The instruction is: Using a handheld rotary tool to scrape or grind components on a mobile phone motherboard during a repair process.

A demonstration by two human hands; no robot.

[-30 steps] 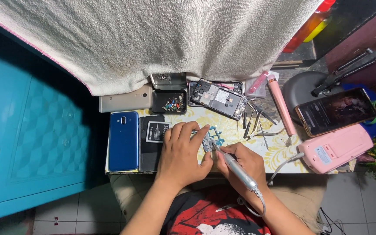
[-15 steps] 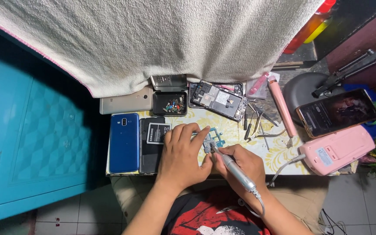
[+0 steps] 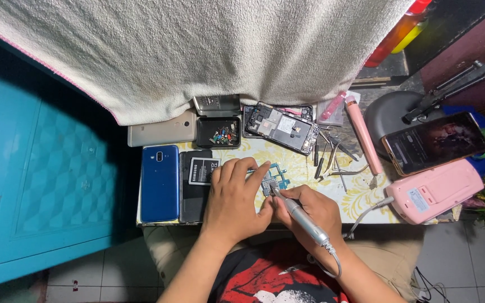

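— What does the workspace look like from above?

— Cluttered and small: a floral-patterned table (image 3: 301,163) sits beside a turquoise panel (image 3: 40,168), with a big off-white towel (image 3: 197,50) hanging over its far edge and hiding whatever lies behind.

— What are the hands doing?

— At the near edge, the right hand (image 3: 310,207) is closed like a pen grip around a slim grey rotary tool (image 3: 304,220); its tip meets a small teal circuit board (image 3: 269,180). The left hand (image 3: 236,196) lies flat with its fingers spread, pinning the board and covering most of it. A cord trails from the tool back toward the person.

— And around the grip?

— Just left of the holding hand lie a black battery (image 3: 197,179) and a blue phone (image 3: 160,182). Beyond the fingers are a small black tray of tiny parts (image 3: 218,132), a silver phone (image 3: 163,133) and an opened phone showing its insides (image 3: 280,127). To the right of the tool lie tweezers and cutters (image 3: 332,157), a pink handle (image 3: 363,137), a lit phone (image 3: 434,142) and a pink box-shaped device (image 3: 436,189).
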